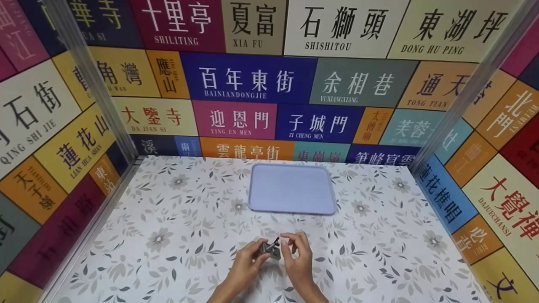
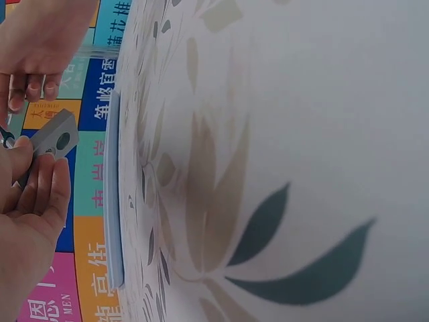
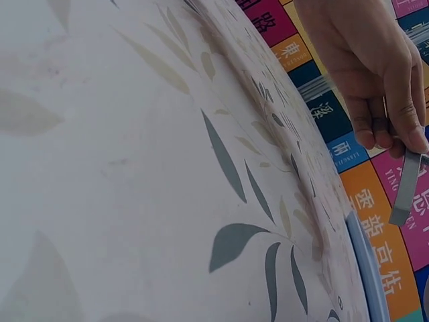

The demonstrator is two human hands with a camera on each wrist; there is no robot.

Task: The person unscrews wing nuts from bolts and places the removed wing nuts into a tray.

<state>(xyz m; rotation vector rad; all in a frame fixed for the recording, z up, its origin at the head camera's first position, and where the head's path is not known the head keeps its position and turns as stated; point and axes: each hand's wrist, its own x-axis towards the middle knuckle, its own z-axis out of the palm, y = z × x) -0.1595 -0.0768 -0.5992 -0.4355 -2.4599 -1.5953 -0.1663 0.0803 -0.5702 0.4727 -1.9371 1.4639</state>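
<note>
My left hand [image 1: 247, 257] grips a small grey metal piece [image 1: 274, 252] between thumb and fingers, low over the front of the table. In the left wrist view this metal piece [image 2: 48, 136] has a flat face with a round dark spot, and a dark curved part [image 2: 7, 137] juts from its side. From the right wrist view, the metal piece [image 3: 406, 191] looks like a slim bar below the left fingers. My right hand [image 1: 298, 256] is close on the right, thumb and forefinger bent near the dark tip; I cannot tell whether they pinch it.
A pale lilac-blue tray [image 1: 292, 188] lies flat beyond the hands toward the back of the table. The tabletop [image 1: 202, 235] has a grey leaf-and-flower pattern. Panels with coloured street-name signs [image 1: 248, 80] close in the back and both sides, with clear strips at the corners.
</note>
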